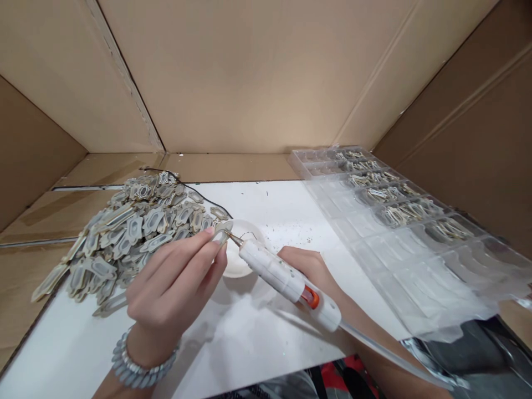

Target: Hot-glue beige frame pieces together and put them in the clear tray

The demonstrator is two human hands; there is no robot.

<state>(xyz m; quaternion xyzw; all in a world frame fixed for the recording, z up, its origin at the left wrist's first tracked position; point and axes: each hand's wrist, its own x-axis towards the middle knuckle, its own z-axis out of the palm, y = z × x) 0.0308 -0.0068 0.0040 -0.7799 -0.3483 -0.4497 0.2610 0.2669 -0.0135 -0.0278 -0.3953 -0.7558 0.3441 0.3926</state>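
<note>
With the clear tray (399, 266) beyond my right hand (310, 266) and the heap of pieces (133, 227) beside my left hand (174, 277), my right grips the white tool (274, 270), apparently working its tip (235, 239) on the piece (220, 236) my left pinches, which next calls for steadiness.

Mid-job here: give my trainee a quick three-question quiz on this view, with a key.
1. True or false: the right grip holds the white tool.
2. Where is the pile of flat pieces: (a) right of the clear tray, (b) left of the white dish, (c) inside the dish?
3. Which grip has the piece at the tool's metal tip?
Key: 1 true; 2 b; 3 left grip.
</note>
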